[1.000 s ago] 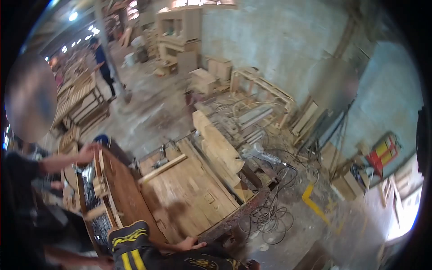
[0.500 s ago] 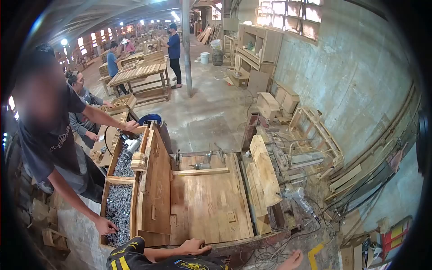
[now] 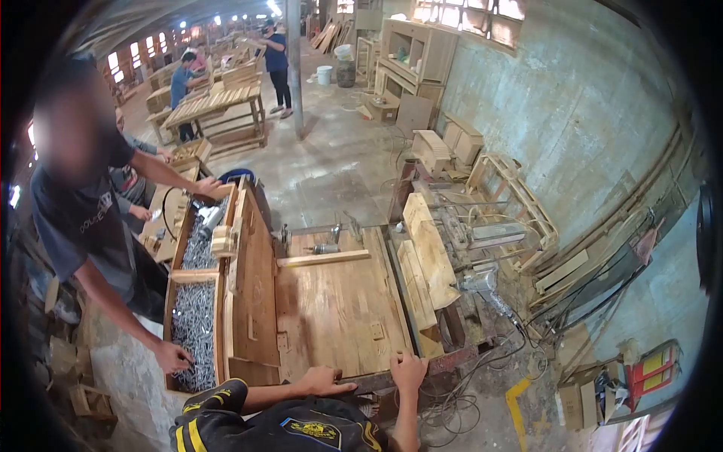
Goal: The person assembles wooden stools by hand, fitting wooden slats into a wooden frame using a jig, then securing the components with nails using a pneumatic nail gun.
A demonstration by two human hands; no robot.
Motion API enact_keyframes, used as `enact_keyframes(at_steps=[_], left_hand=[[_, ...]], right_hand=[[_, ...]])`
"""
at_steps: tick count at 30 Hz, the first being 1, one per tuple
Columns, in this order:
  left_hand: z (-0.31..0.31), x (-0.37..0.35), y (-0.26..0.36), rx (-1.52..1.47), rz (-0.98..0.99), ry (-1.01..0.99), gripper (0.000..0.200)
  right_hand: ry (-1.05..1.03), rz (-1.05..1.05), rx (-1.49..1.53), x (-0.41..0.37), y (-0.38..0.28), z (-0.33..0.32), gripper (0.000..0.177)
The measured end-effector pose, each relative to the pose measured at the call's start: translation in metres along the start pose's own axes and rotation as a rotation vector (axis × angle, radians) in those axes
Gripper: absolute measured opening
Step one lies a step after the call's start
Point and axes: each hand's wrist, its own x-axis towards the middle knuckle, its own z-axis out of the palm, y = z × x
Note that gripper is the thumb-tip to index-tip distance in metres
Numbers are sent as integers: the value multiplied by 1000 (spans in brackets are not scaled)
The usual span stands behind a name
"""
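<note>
The person's left hand (image 3: 325, 380) lies flat and released, fingers spread, on the near edge of the pale, plank-topped wooden desk (image 3: 339, 316). The right hand (image 3: 408, 371) rests palm-down just beside it on the same rusty-rimmed edge, also grasping nothing. A thin, light wooden strip (image 3: 324, 258) lies across the desk's far side. A brown upright wooden panel (image 3: 256, 279) stands along the left edge. Beyond it, a co-worker's hand (image 3: 173, 355) reaches into a long wooden trough of silvery nails (image 3: 194, 320).

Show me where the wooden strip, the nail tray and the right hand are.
wooden strip (image 3: 322, 258): head view, middle of its length.
nail tray (image 3: 194, 276): head view, wooden divider.
right hand (image 3: 409, 371): head view, back of hand.
</note>
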Motion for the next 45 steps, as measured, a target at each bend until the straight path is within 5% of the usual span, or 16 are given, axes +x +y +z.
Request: enact_keyframes(at_steps=[6,11,14,18,20,23,33,36,40,44,45], left_hand=[[14,-3,-15,-49,178,256,78],[-17,-24,-25,-212,196,536,40],[-86,-74,-43,-368,74,1030,16],[-134,-123,-156,-188,-309,1336,25],[-137,-146,-189,96,-444,1325,32],[-121,-151,-214,119,-527,1079,43],[-123,-164,-216,314,-558,830,31],[-131,-166,-221,233,-486,741,24],[-125,-168,-252,76,-309,883,24],[-133,-181,-224,-463,-437,1107,25],[-135,-182,-219,-813,-285,1163,22]], right_hand=[[-100,53,-26,1,-12,-2,24],[-54,23,-59,2,-11,6,21],[-105,52,-72,3,-17,1,21],[-109,58,-140,1,-16,5,22],[-152,65,-147,2,-14,3,20],[-135,55,-126,1,-14,7,21],[-212,43,-158,5,-27,-5,21],[-198,18,-142,4,-19,-4,22],[-189,5,-138,8,-13,3,22],[-214,4,-131,8,-14,0,23],[-207,-2,-150,8,-13,1,23]])
